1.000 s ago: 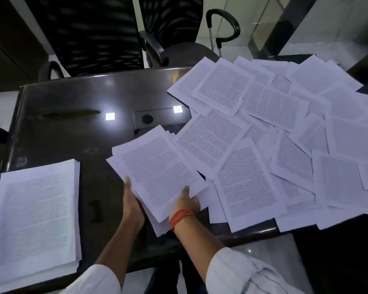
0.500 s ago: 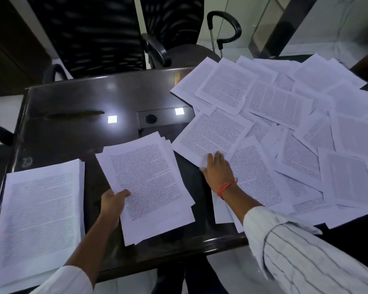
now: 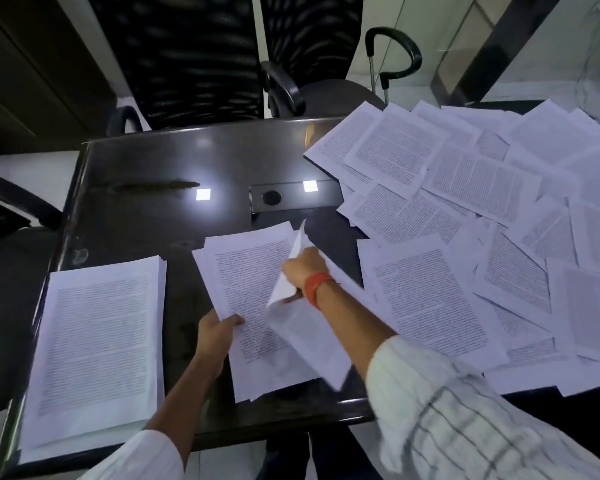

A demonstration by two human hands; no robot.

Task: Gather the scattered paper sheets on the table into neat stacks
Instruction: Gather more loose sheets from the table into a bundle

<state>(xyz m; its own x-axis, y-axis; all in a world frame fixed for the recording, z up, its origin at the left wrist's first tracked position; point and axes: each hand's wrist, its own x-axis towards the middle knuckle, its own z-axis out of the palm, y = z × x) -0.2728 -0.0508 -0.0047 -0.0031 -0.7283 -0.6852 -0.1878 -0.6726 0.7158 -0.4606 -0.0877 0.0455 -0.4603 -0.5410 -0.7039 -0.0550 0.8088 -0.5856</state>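
Right hand [image 3: 303, 268], orange band at the wrist, pinches one loose sheet [image 3: 300, 306] lifted and curled above the working pile [image 3: 253, 306]; the sheet is blurred, so whether it touches the pile I cannot tell. Left hand [image 3: 217, 329] grips the working pile at its left edge, thumb on top, near the front edge of the table [image 3: 146, 168]. That pile is fanned and ragged, not squared. A thick finished stack [image 3: 97, 344] lies at the table's front left corner, edges fairly even. Judged progress: perhaps a third done. The scattered sheets [image 3: 465, 209] cover the whole right half of the table, overlapping at all angles, some hanging over the far and right edges. Left half mostly bare; a cable port [image 3: 271, 197] sits mid-table just behind the working pile. Office chairs [image 3: 194, 57] stand beyond the far edge, clear of the work. Overlaps will make single sheets awkward to lift.
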